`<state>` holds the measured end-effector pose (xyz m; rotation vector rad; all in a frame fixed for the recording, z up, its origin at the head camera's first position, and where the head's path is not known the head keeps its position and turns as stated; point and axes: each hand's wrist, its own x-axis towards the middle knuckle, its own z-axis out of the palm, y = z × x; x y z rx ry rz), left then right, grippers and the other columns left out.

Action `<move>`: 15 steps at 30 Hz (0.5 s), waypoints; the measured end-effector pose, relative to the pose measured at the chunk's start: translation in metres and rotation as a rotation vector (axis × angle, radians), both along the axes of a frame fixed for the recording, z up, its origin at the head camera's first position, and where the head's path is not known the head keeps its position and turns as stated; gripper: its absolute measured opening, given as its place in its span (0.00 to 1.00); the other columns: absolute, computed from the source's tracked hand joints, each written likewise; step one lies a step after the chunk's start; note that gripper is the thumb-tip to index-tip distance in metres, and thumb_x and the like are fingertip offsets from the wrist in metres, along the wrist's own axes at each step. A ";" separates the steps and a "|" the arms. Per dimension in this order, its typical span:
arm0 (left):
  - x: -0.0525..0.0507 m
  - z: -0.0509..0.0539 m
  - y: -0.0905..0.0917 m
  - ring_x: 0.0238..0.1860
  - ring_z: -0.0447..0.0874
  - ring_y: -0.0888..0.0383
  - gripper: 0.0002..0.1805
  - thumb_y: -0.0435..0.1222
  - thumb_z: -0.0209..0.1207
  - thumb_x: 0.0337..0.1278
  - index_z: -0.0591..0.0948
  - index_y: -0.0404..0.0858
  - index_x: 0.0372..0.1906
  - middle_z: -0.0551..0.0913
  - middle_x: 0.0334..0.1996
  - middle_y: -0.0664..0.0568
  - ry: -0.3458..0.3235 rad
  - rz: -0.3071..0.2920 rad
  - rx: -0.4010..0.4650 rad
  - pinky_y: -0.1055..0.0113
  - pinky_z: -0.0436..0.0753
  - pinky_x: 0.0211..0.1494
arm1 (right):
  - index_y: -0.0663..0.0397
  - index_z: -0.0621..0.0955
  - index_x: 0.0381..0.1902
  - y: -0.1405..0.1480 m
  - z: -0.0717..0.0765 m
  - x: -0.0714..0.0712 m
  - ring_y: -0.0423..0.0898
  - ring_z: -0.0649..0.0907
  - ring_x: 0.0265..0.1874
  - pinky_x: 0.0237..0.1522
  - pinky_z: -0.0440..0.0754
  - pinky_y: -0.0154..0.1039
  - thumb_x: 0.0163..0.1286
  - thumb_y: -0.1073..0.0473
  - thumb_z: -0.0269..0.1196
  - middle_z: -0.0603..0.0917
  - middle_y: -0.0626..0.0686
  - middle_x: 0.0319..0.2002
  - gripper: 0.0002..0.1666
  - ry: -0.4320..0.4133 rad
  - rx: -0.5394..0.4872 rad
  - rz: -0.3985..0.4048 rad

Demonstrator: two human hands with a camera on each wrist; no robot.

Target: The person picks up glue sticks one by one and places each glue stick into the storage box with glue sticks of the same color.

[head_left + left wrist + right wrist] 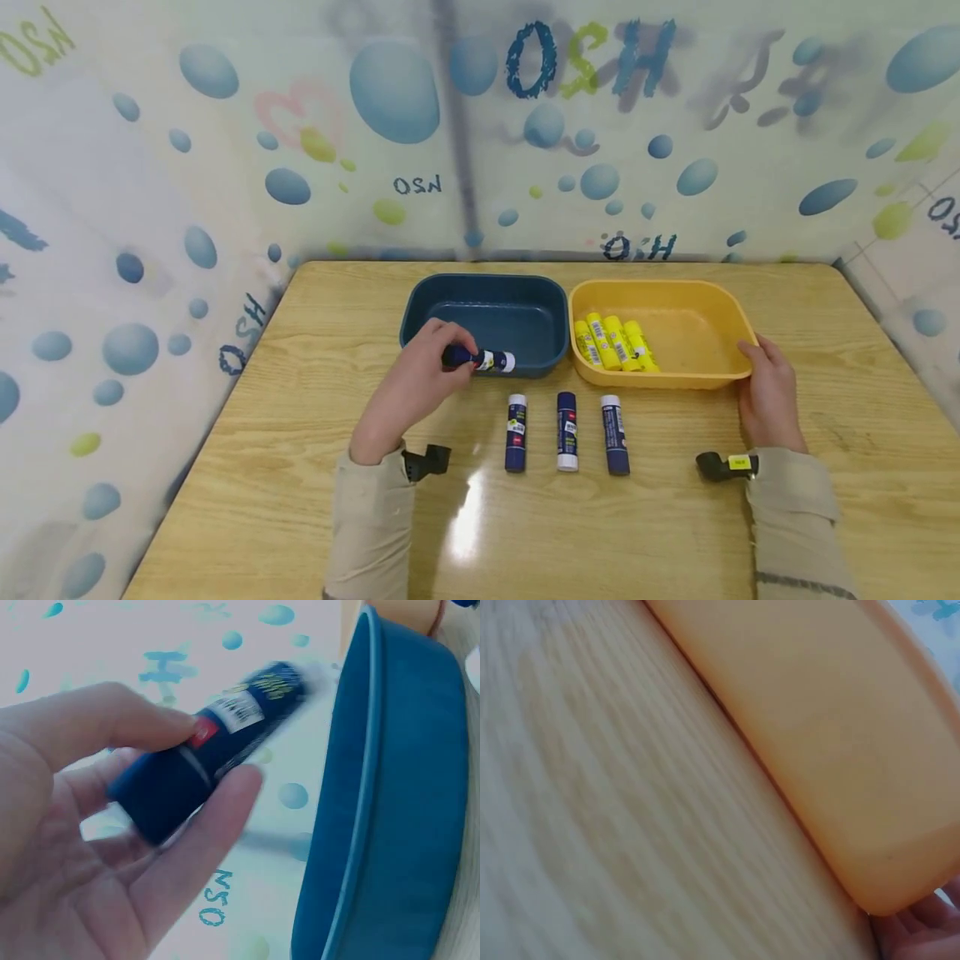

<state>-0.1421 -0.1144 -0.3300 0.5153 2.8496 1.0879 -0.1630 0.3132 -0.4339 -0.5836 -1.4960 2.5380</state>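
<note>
My left hand (420, 379) pinches a dark blue glue stick (491, 361) between thumb and fingers, over the near edge of the blue bin (517, 317). In the left wrist view the stick (240, 712) is tilted, beside the bin's wall (405, 787). My right hand (772, 396) grips the right front corner of the yellow bin (712, 333); in the right wrist view its fingers (922, 926) are at the bin's lower corner. Several yellow glue sticks (617, 343) lie at the left inside the yellow bin.
Three dark blue glue sticks lie in a row on the wooden table (540, 533) before the bins: one left (516, 433), one middle (567, 432) and one right (615, 435). The two bins stand side by side. Behind them hangs a patterned sheet (510, 167).
</note>
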 end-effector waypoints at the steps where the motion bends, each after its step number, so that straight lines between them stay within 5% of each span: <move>1: -0.001 0.001 0.000 0.33 0.69 0.58 0.06 0.35 0.60 0.51 0.75 0.47 0.34 0.67 0.38 0.56 0.022 0.024 0.007 0.68 0.73 0.32 | 0.50 0.55 0.68 0.000 0.000 0.000 0.39 0.57 0.62 0.63 0.53 0.31 0.64 0.55 0.57 0.53 0.46 0.66 0.38 -0.002 0.000 -0.006; 5: -0.010 0.002 -0.001 0.33 0.67 0.56 0.06 0.36 0.60 0.51 0.73 0.46 0.30 0.65 0.38 0.54 0.080 0.073 -0.007 0.66 0.71 0.30 | 0.51 0.56 0.68 -0.003 0.000 -0.001 0.39 0.57 0.63 0.63 0.53 0.32 0.64 0.57 0.56 0.53 0.47 0.66 0.37 0.009 -0.006 -0.016; 15: -0.054 0.010 -0.004 0.31 0.65 0.54 0.04 0.37 0.58 0.53 0.73 0.45 0.30 0.67 0.36 0.51 0.059 0.033 -0.160 0.63 0.69 0.33 | 0.55 0.55 0.67 -0.001 -0.001 0.001 0.41 0.58 0.62 0.60 0.58 0.29 0.63 0.61 0.57 0.57 0.49 0.64 0.37 0.035 -0.027 -0.027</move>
